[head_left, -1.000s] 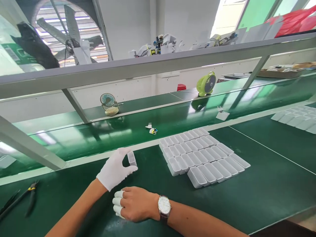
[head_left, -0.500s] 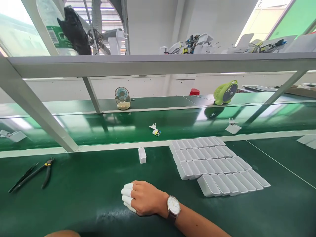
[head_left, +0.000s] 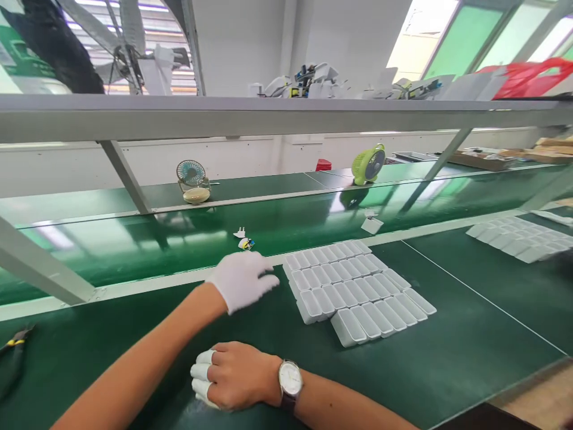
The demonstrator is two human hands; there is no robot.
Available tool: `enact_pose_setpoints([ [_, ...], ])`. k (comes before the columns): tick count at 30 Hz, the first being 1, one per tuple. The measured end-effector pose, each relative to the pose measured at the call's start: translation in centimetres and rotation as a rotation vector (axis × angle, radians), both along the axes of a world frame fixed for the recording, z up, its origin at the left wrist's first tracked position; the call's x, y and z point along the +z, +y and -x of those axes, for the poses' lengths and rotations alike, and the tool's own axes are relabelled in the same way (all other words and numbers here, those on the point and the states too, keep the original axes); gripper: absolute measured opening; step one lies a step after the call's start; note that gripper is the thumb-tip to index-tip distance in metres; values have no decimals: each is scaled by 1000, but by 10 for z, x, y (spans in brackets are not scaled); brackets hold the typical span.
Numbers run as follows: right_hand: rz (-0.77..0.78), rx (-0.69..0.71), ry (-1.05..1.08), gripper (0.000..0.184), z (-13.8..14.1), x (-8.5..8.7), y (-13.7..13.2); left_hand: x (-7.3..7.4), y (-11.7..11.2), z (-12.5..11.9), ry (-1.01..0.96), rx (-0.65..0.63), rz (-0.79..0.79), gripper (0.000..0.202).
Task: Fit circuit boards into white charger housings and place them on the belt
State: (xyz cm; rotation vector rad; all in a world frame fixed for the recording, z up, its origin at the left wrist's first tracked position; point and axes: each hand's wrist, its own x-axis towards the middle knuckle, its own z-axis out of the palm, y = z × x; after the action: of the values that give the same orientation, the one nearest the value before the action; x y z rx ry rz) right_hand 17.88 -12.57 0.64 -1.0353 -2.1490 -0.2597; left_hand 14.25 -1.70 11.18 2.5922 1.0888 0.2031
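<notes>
My left hand, in a white glove, reaches over the far side of the green worktop. Its thumb and a finger are apart and point right, near the left corner of the rows of small white plastic boxes. Nothing shows in the gap between them; what lies under the palm is hidden. Lower down, my right hand rests on the worktop with white finger covers on and its fingers curled together. Whatever may be inside them is out of sight. A wristwatch is on that wrist.
Pliers lie at the left edge. Beyond the rail, a plug part and a small circuit piece sit on the green belt, with a white piece farther right. More white boxes stand right. A shelf spans overhead.
My left hand has come into view from the lower left and stretched forward. The view has turned right. The single white box seen before is now hidden. My right hand stays curled on the worktop.
</notes>
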Motion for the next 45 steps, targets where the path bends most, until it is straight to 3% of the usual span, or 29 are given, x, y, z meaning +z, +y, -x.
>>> enact_pose_setpoints([
  [1, -27, 199, -193, 28, -2, 2, 0, 3, 27, 3, -16, 68, 6, 39],
  [2, -55, 303, -275, 26, -4, 4, 0, 1, 51, 4, -17, 161, 22, 44],
  [5, -67, 352, -342, 27, -7, 7, -1, -18, 95, 4, 1, 309, 26, 60],
  [8, -47, 340, -330, 30, -8, 8, -2, -40, 110, 0, 3, 384, 33, 64],
  [10, -47, 338, -322, 32, -8, 7, -2, -48, 115, -3, -3, 429, 34, 59],
  [15, -31, 340, -355, 26, -9, 7, -2, -40, 124, 2, -3, 478, 30, 45],
  [19, -39, 354, -367, 20, -8, 7, -2, -25, 104, 4, 36, 365, 38, 42],
  [25, -96, 366, -375, 22, -8, 13, -4, -7, 41, -1, 146, 28, 50, 49],
  [27, -120, 377, -367, 20, -8, 19, -5, -2, 30, 6, 191, -108, 60, 51],
  [29, -140, 376, -347, 17, -11, 27, -3, 0, 27, 19, 176, -155, 81, 58],
  [33, -159, 319, -255, 17, -31, 49, 8, -13, 33, 53, -43, -48, 157, 74],
  [37, -16, 38, -246, 29, -66, 66, 26, -41, 26, 77, -251, 30, 202, 67],
  [41, 319, -284, -404, 30, -89, 66, 36, -58, 6, 85, -344, 192, 309, 68],
  [45, 421, -284, -448, 33, -92, 58, 35, -57, -9, 100, -454, 258, 450, 76],
])
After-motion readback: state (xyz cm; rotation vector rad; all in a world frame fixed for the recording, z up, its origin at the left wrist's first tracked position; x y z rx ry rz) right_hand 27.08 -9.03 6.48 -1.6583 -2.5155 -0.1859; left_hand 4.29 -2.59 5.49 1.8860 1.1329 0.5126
